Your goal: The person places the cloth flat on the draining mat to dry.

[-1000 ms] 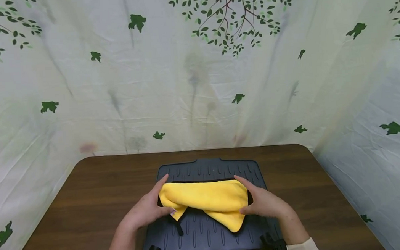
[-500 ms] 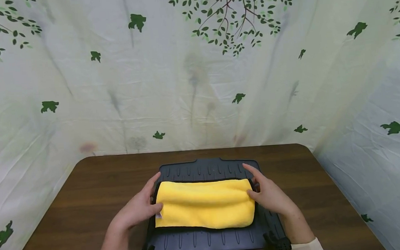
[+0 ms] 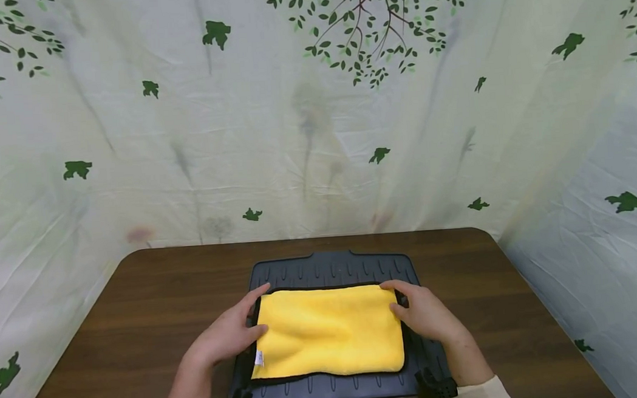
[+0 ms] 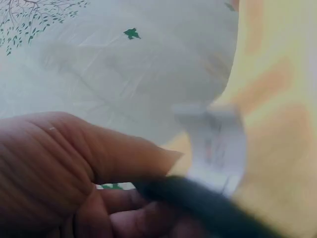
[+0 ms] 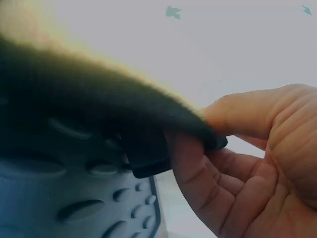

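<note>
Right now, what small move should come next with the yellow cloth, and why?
Probably lower the yellow cloth onto the dark tray: the left hand and right hand pinch its sides, and the right wrist view shows it raised above the tray.

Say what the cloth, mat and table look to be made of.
Cloth: soft fabric, perhaps microfibre, matte; gentle creases and a fuzzy-looking edge suggest it.
Mat: likely moulded plastic or rubber, slight sheen; repeated oval relief across it.
Table: wood or wood-look laminate, low sheen; brown grain streaks show, but I can't tell which.

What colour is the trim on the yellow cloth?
Black fabric trim, clearest in the head view.
</note>
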`<state>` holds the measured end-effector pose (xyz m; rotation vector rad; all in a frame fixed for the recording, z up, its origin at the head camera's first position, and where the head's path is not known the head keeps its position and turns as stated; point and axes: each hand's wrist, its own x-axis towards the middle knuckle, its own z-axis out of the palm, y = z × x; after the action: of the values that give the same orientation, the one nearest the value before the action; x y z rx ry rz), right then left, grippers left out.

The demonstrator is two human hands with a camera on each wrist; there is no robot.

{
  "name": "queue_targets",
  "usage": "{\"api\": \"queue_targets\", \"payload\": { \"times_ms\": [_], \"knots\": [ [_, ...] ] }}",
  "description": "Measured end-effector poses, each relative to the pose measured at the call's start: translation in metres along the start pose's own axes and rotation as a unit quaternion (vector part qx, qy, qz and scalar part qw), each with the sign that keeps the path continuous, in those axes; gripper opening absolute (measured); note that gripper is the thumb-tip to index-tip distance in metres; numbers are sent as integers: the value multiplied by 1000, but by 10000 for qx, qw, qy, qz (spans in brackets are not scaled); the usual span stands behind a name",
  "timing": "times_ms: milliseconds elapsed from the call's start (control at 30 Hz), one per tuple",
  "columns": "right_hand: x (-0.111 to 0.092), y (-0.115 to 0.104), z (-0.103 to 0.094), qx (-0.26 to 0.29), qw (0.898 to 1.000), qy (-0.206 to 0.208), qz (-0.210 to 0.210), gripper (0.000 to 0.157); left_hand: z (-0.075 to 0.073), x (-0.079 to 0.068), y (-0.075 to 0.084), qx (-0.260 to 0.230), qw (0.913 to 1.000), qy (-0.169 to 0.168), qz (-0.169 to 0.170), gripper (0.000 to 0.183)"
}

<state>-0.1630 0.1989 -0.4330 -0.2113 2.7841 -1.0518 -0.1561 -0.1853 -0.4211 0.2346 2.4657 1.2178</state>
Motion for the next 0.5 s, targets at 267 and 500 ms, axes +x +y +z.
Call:
{"api": "queue_targets", "payload": {
  "times_ms": [267, 500],
  "knots": [
    [1, 1, 1, -45, 9999, 9, 108, 27, 6, 1, 1, 440, 9990, 63, -61, 57],
    [4, 1, 4, -15, 9998, 173, 63, 21, 18, 10, 5, 526, 9954, 795, -131, 32]
  ]
}}
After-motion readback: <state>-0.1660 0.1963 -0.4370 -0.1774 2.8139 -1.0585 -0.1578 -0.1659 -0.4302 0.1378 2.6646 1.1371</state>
